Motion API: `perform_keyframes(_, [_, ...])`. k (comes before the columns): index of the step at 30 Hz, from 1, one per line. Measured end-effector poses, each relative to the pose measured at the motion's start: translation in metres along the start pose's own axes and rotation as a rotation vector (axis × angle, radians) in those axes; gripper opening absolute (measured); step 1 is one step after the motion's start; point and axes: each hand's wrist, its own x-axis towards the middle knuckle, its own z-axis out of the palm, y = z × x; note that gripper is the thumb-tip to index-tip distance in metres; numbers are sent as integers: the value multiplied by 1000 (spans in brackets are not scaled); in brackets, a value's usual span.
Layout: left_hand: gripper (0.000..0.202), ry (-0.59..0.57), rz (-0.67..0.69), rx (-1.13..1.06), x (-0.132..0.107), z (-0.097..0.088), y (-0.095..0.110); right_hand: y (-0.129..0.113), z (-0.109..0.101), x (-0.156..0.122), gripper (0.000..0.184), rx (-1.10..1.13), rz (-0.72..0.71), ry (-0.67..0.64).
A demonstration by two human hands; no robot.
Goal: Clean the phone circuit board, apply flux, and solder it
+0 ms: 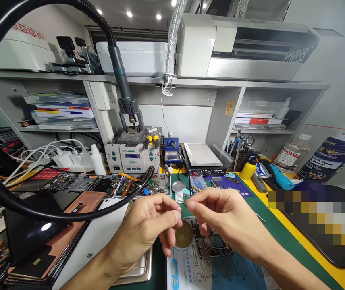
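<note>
My left hand (151, 223) is pinched, thumb against fingertips, over the middle of the workspace. Facing it, my right hand (225, 211) pinches too, its fingertips almost meeting those of the left. Whatever lies between the fingertips is too small to name. Just below them is a round tin (183, 237) of amber paste, partly covered by the left fingers. A phone circuit board (208, 243) lies under my right hand on a blue and white printed mat (187, 270). Behind the fingertips sits a small round metal lid (178, 186).
Phones and a white tablet (95, 241) crowd the left side. A black hose (69, 217) arcs from the hot air station (133, 157). A heating plate (204, 155) stands behind; a yellow bottle (248, 168), clear bottle (292, 153) and spray can (331, 157) are right.
</note>
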Motion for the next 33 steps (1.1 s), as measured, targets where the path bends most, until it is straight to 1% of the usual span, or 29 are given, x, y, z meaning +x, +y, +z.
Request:
perform_keyframes(5, [30, -28, -18, 23, 0, 1, 2, 2, -3, -2, 32, 40, -21, -49])
perform_keyframes(11, [27, -90, -54, 52, -3, 0, 4, 0, -4, -2, 29, 117, -53, -93])
perform_keyframes(14, [31, -90, -48, 80, -4, -1, 2, -2, -2, -3, 32, 98, -58, -34])
perform_keyframes(16, [38, -49, -14, 122, -5, 0, 0, -1, 0, -3, 34, 53, -71, 52])
perform_keyframes(17, [41, -10, 16, 174, -6, 1, -2, -1, 1, -3, 35, 31, -79, 96])
perform_keyframes(19, [40, 103, 117, 351, -7, 3, -6, 2, 2, -3, 33, -16, -100, 169])
perform_keyframes(20, [36, 170, 196, 461, -8, 5, -8, 3, 3, -3, 32, -41, -116, 201])
perform_keyframes(22, [27, 286, 395, 660, -8, 8, -11, 5, 5, -4, 30, -92, -161, 264])
perform_keyframes(23, [23, 325, 498, 734, -8, 10, -12, 5, 6, -4, 30, -118, -187, 292])
perform_keyframes(26, [16, 370, 768, 891, -7, 17, -14, 3, 11, -6, 26, -151, -241, 339])
perform_keyframes(28, [11, 389, 918, 966, -6, 21, -15, 0, 16, -8, 24, -165, -271, 354])
perform_keyframes(30, [9, 426, 1021, 1025, -5, 24, -17, -2, 19, -10, 23, -183, -306, 373])
perform_keyframes(33, [11, 490, 1067, 1073, -5, 26, -19, -4, 22, -13, 22, -193, -316, 381])
